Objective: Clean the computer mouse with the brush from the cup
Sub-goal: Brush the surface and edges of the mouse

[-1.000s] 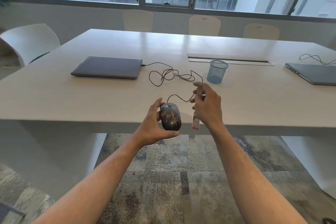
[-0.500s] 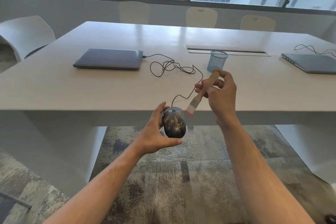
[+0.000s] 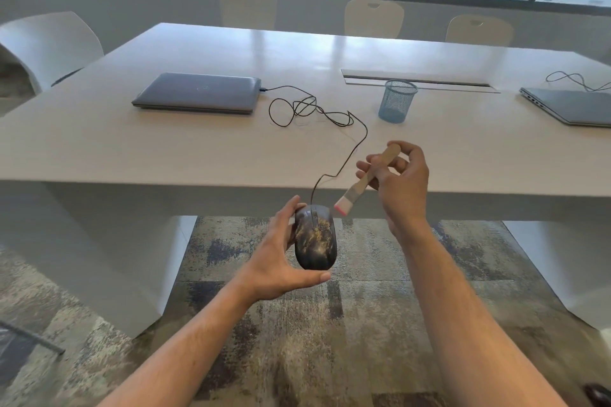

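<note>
A dark computer mouse (image 3: 315,238) smeared with yellowish dirt is held in front of the table's near edge, above the carpet. My left hand (image 3: 277,258) grips it from the left side and underneath. A small wooden-handled brush (image 3: 367,180) with a pink-tipped white head slants down to the left. My right hand (image 3: 398,182) pinches its handle. The bristles sit at the front right corner of the mouse. The mouse's black cable (image 3: 330,116) runs up over the table to a closed laptop. The blue mesh cup (image 3: 397,100) stands empty on the table.
A closed grey laptop (image 3: 198,93) lies on the white table (image 3: 132,149) at the left, another laptop (image 3: 572,106) at the right edge. White chairs (image 3: 373,18) line the far side and one stands at the left. Patterned carpet lies below.
My right hand turned the brush from hanging head-down beside the mouse to slanting with its bristles at the mouse's front. The left hand kept hold of the mouse.
</note>
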`<state>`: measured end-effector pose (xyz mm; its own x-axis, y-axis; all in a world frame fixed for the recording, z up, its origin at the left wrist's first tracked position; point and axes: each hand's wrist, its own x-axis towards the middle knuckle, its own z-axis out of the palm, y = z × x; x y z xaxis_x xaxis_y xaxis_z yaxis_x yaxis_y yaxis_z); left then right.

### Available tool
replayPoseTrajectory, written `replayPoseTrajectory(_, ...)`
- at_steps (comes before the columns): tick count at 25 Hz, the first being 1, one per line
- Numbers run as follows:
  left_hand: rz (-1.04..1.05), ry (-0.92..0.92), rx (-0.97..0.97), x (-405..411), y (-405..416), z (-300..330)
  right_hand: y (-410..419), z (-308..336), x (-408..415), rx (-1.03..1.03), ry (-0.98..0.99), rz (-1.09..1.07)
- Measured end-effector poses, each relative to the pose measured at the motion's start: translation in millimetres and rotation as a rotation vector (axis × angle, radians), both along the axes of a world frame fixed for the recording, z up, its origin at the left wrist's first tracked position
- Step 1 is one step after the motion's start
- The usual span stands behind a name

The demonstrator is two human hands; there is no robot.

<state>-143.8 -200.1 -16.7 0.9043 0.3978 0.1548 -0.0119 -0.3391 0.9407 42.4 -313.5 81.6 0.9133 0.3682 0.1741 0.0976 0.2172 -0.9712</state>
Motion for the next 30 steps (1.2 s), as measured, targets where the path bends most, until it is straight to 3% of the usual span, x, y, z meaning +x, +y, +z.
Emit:
replayPoseTrajectory(4,0.002,0.015,-0.007,0.5,-9.0,-2.5,-3.4,-2.3,-0.4,0.121,0.099,0.065)
replayPoseTrajectory(7,-0.011,0.015,0.009,1.2,-10.2,-3.9,1.6,-11.9,-10.2,0.074,0.077,0.113)
replayPoseTrajectory(11,0.008,0.031,0.004,-2.9,-7.4,-5.7,-5.7,-14.6,2.6,0.033,0.095,-0.013)
replayPoseTrajectory(15,0.007,0.034,-0.020,-2.3,-6.9,-7.7,-2.3,-16.3,-0.9,0.106,0.183,0.107)
replayPoseTrajectory(21,-0.004,0.047,-0.035,-3.5,-6.3,-10.7,-5.6,-23.5,-0.8,0.049,0.141,-0.002)
replayPoseTrajectory(26,-0.005,0.032,-0.048,-0.5,-5.9,-10.6,-6.4,-23.1,-11.8,0.063,0.160,0.169)
replayPoseTrajectory(30,-0.004,0.032,-0.063,0.2,-6.7,-11.1,-14.8,-20.6,-6.9,-0.001,0.095,0.026)
